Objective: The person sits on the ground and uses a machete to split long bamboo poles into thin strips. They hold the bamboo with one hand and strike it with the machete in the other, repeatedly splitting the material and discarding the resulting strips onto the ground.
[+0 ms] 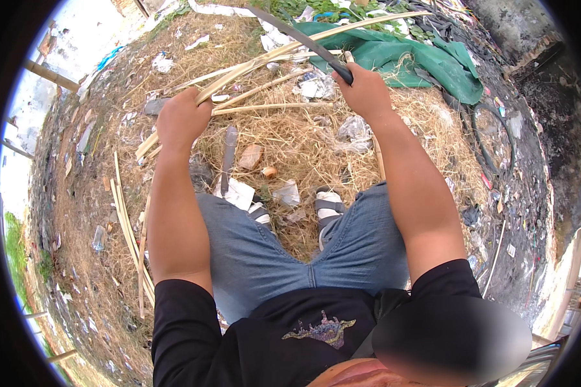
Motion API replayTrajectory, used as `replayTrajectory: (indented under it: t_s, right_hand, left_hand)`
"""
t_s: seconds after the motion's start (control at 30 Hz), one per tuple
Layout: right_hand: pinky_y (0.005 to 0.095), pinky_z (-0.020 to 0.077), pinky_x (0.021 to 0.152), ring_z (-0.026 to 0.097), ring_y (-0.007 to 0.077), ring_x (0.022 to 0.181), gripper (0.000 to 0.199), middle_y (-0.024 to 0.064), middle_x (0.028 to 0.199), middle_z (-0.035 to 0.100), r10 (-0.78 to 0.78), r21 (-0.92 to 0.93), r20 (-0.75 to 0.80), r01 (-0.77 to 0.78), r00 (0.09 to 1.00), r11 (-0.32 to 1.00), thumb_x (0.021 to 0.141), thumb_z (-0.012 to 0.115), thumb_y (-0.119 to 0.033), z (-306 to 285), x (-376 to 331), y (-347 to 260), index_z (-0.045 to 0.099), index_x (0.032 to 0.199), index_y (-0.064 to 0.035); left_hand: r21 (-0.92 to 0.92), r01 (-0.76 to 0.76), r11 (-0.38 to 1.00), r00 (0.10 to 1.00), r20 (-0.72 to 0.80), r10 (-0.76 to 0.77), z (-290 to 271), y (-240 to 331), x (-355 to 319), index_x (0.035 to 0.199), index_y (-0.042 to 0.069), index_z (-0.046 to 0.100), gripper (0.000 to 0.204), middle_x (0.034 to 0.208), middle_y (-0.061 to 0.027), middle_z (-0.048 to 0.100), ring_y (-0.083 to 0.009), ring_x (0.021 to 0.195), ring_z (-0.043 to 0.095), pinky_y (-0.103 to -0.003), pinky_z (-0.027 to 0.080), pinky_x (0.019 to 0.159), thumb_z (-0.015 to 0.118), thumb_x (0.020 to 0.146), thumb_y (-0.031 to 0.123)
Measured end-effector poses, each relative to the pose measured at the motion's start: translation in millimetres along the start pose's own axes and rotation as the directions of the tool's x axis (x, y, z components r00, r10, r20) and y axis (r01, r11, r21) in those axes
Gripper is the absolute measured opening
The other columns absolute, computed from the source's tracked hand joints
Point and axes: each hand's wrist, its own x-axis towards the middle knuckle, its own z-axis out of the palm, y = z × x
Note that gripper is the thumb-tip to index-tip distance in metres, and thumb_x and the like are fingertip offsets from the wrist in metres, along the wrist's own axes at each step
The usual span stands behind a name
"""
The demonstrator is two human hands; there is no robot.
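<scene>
My left hand (182,120) is closed round a long pale bamboo strip (284,51), which slants up to the far right. In my right hand (363,93) is the black handle of a long knife (303,42). Its dark blade points to the far left and crosses over the strip; whether they touch I cannot tell. More split strips (271,108) lie on the straw beyond and under my left hand. A flat grey blade-like piece (228,155) rests on the ground between my arms, its near end by a white scrap.
A green tarp (400,55) lies crumpled at the far right, with a black hose loop (511,138) nearer. Bamboo strips (128,226) lie left of my left arm. Brick-like chunks (250,157) sit ahead of my feet. Litter and dry straw cover the ground.
</scene>
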Motion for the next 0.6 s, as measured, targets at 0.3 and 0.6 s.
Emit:
replayTrajectory:
  t_s: [0.3, 0.6]
  right_hand:
    - [0.0504, 0.0522, 0.069, 0.069, 0.0397, 0.078, 0.032, 0.0171, 0.082, 0.071, 0.127, 0.095, -0.069, -0.12, 0.99, 0.988, 0.1, 0.065, -0.04, -2, 7, 14, 0.068, 0.099, -0.0087]
    - [0.0478, 0.0479, 0.061, 0.062, 0.0392, 0.064, 0.032, 0.016, 0.069, 0.065, -0.25, -0.013, -0.035, 0.249, 0.968, 0.968, 0.098, 0.069, -0.041, 7, -6, -15, 0.069, 0.097, -0.0098]
  left_hand:
    - [0.008, 0.009, 1.0, 0.987, -0.163, -0.008, -6, -1, -1, 0.092, 0.012, 0.073, 0.021, 0.084, -0.0142, 0.074, -0.0374, 0.082, 0.071, -0.049, 0.055, 0.074, 0.069, 0.087, 0.032]
    - [-0.024, -0.03, 0.999, 0.989, -0.142, 0.027, 0, 7, -2, 0.091, 0.012, 0.073, 0.021, 0.084, -0.0139, 0.074, -0.0361, 0.082, 0.072, -0.048, 0.055, 0.074, 0.069, 0.087, 0.032]
